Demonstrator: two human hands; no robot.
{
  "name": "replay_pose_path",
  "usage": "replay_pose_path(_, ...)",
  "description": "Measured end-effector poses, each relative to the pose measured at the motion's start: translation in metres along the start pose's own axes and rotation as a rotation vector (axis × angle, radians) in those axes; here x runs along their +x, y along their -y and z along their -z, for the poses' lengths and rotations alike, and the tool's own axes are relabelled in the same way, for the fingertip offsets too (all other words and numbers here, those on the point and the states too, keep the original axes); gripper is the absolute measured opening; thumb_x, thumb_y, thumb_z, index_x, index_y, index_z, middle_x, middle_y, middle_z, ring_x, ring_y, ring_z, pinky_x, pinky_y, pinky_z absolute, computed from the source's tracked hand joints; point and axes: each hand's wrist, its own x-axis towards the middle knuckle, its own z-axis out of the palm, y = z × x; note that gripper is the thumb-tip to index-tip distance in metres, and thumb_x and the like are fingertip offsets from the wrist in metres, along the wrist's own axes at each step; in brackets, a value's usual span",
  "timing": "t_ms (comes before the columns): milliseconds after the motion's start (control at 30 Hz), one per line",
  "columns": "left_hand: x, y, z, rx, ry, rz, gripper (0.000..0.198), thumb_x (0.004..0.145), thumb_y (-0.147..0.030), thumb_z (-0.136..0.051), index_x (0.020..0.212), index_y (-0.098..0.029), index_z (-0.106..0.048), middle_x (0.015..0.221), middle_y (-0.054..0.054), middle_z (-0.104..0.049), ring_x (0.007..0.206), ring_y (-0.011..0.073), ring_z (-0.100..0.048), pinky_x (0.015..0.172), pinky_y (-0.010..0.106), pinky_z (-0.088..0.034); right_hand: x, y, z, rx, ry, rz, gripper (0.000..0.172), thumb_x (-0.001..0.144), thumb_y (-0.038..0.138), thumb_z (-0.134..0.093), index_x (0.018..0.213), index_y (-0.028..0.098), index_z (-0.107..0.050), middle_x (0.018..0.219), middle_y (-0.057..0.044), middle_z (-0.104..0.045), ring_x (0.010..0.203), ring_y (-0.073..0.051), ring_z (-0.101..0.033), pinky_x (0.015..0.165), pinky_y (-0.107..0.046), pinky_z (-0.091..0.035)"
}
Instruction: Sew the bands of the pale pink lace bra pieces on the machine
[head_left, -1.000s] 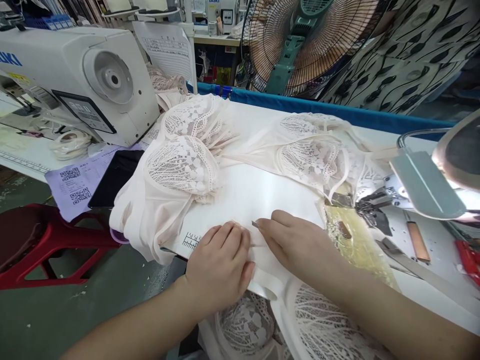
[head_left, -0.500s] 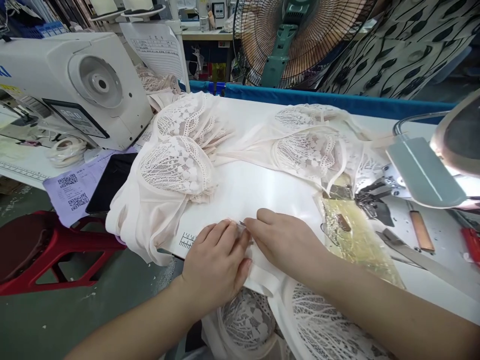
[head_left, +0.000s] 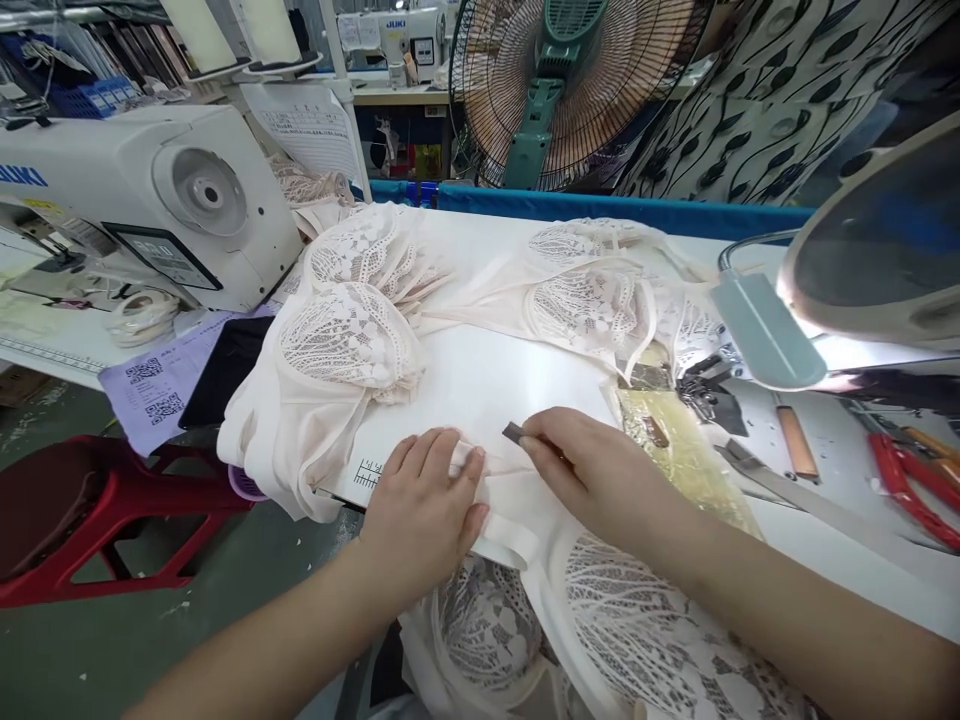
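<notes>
My left hand [head_left: 424, 510] lies flat, fingers together, pressing a pale pink band of a lace garment [head_left: 600, 640] onto the white table [head_left: 487, 385] near its front edge. My right hand [head_left: 592, 475] is closed in a pinch round a small metal tool [head_left: 516, 433], its tip sticking out just above the band, right of my left fingertips. The garment's lace cups hang off the table edge below my hands.
A pile of lace bras [head_left: 360, 330] lies at the left, more lace garments [head_left: 600, 290] at the back. A white sewing machine [head_left: 150, 200] stands far left, a lamp [head_left: 877, 260] and presser foot [head_left: 705, 395] at right, red-handled pliers [head_left: 907, 475], a fan [head_left: 570, 80] behind, a red stool [head_left: 90, 510] below.
The view has swung a little right. My right hand has pulled back to the right with the tool, away from my left fingertips, which stay on the band.
</notes>
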Motion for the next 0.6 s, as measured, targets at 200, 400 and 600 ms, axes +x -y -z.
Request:
replay_pose_path(200, 0.005, -0.011, 0.003, -0.033, 0.121, 0.005, 0.048, 0.085, -0.038, -0.047, 0.120, -0.005, -0.051, 0.114, 0.018, -0.054, 0.112, 0.0315, -0.048, 0.098, 0.045, -0.039, 0.004, 0.004, -0.003, -0.109, 0.103, -0.010, 0.020, 0.090, 0.019, -0.035, 0.090, 0.017, -0.054, 0.084, -0.004, -0.058, 0.064, -0.015, -0.056, 0.051, -0.025, -0.036)
replay_pose_path(400, 0.005, -0.021, 0.002, -0.014, 0.186, 0.073, 0.052, 0.085, -0.047, -0.045, 0.129, -0.019, -0.045, 0.119, 0.018, -0.050, 0.117, 0.0348, -0.044, 0.096, 0.053, -0.037, 0.010, 0.001, -0.009, -0.262, 0.146, 0.133, 0.021, 0.086, 0.013, -0.043, 0.100, 0.019, -0.059, 0.086, -0.004, -0.059, 0.065, -0.014, -0.054, 0.048, -0.024, -0.029)
replay_pose_path(600, 0.006, -0.021, 0.004, -0.023, 0.222, 0.081, 0.050, 0.085, -0.047, -0.046, 0.128, -0.021, -0.047, 0.122, 0.017, -0.049, 0.120, 0.0340, -0.042, 0.098, 0.053, -0.036, 0.014, 0.001, -0.016, -0.329, 0.119, 0.225, 0.020, 0.083, 0.013, -0.050, 0.098, 0.018, -0.061, 0.076, -0.003, -0.056, 0.063, -0.014, -0.052, 0.049, -0.025, -0.029)
